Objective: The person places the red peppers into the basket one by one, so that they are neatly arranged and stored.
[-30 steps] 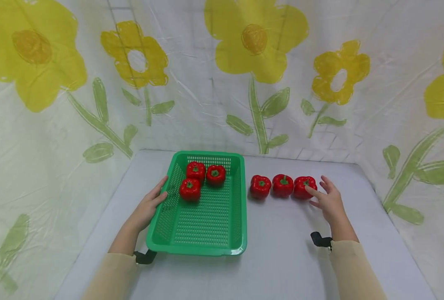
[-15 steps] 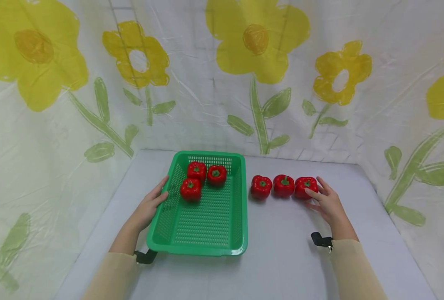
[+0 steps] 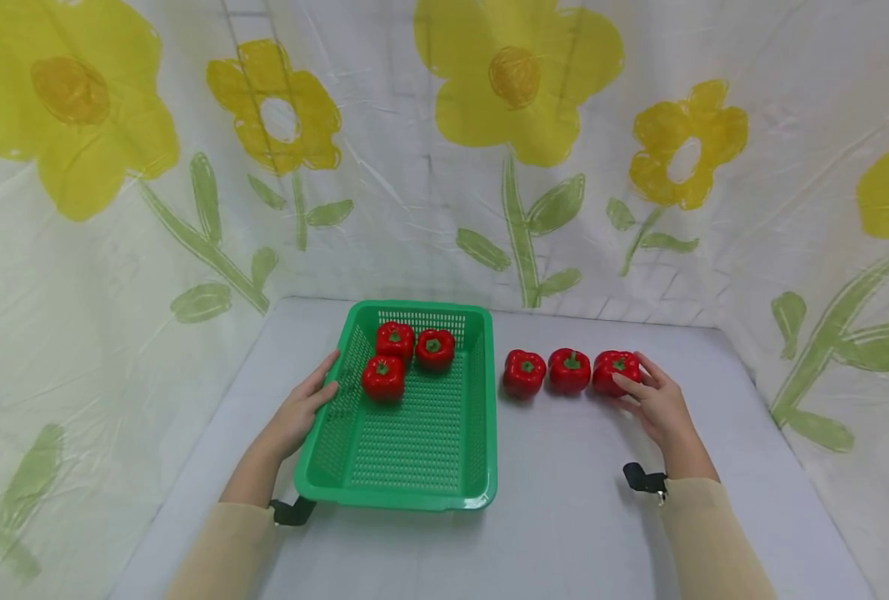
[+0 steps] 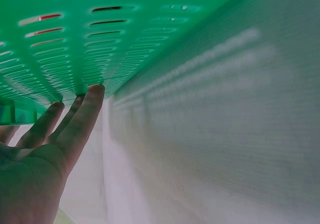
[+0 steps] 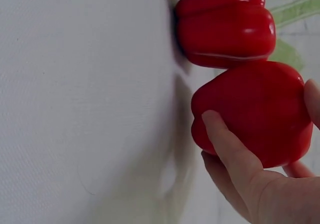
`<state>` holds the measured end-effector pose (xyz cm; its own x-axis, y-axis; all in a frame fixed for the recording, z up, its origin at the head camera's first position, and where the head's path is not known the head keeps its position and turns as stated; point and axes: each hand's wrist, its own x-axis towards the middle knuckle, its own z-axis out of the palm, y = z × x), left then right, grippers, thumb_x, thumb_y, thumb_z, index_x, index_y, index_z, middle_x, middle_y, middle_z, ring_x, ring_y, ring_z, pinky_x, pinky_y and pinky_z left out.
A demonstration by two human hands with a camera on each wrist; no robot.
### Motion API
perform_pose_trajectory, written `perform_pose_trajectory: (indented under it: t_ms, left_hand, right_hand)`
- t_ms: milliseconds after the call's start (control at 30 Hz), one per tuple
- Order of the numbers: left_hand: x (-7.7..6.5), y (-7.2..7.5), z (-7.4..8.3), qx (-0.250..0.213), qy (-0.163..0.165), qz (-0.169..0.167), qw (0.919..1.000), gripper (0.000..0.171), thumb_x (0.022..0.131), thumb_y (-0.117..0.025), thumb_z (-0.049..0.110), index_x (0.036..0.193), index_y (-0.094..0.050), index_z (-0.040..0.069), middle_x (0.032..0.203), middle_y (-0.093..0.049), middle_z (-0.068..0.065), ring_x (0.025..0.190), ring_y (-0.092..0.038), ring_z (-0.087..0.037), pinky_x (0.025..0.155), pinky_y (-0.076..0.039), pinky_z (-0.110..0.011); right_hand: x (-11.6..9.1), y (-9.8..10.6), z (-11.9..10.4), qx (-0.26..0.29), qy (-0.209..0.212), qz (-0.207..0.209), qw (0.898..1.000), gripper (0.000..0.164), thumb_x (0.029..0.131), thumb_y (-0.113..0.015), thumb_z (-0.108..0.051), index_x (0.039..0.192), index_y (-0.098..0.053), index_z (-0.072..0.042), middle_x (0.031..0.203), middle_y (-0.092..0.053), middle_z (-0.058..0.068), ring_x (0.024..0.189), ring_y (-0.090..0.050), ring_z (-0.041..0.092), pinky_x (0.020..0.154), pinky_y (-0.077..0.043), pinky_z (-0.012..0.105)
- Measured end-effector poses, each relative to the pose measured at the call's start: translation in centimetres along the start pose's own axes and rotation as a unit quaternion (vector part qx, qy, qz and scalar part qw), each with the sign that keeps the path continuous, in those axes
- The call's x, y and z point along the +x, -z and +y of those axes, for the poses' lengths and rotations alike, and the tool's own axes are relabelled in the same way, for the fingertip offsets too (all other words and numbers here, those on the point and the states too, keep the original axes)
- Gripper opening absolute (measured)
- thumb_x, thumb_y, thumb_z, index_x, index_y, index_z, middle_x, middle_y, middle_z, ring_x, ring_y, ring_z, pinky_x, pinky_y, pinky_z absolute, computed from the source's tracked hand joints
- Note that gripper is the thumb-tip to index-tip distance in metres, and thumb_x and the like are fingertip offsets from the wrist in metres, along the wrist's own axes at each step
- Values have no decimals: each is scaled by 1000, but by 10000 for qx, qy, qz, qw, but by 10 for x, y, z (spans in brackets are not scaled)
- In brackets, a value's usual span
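Note:
My right hand (image 3: 657,400) grips the rightmost red bell pepper (image 5: 250,114), its fingers spread round the side and thumb on top. Beside that one, in the head view, the middle pepper (image 3: 568,372) and the left pepper (image 3: 523,374) stand in a row on the table. My left hand (image 3: 299,414) rests against the left side of a green plastic basket (image 3: 481,450), thumb at the rim. Straight fingers (image 4: 82,116) touch its slotted outer wall in the left wrist view. Three red bell peppers (image 3: 384,379) sit in the basket's far left part.
A white cloth covers the table (image 3: 564,500). Behind it and at both sides hangs a pale curtain (image 3: 384,242) printed with yellow flowers. The basket's right rim is close to the left pepper of the row.
My right hand has moved left onto the rightmost pepper, and its fingers have closed round it. The left hand and the basket have stayed in place.

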<state>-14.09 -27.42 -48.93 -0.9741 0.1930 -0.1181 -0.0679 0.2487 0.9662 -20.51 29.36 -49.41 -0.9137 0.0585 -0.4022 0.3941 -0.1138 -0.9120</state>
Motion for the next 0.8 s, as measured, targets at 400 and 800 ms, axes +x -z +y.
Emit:
perform_pose_trajectory:
  t_ms: [400,800]
  left_hand:
    - [1,3,-3,97,-23,-32,9999,58,111,-37,29,164,-11,32,171,-7,-3,157,-3,-35,121,-17,-62]
    - [1,2,-4,52,-65,-39,10000,58,111,-36,29,164,-11,32,171,-6,-2,157,-3,-35,121,-19,-61]
  right_hand:
    - [-11,-3,-9,18,182,115,9998,87,97,-69,-22,163,-13,-34,171,-1,10,155,-11,37,107,-44,48]
    - [-28,-15,-29,106,621,476,9969,89,94,-73,-27,163,-17,-34,170,-10,10,154,-16,38,104,-46,49]
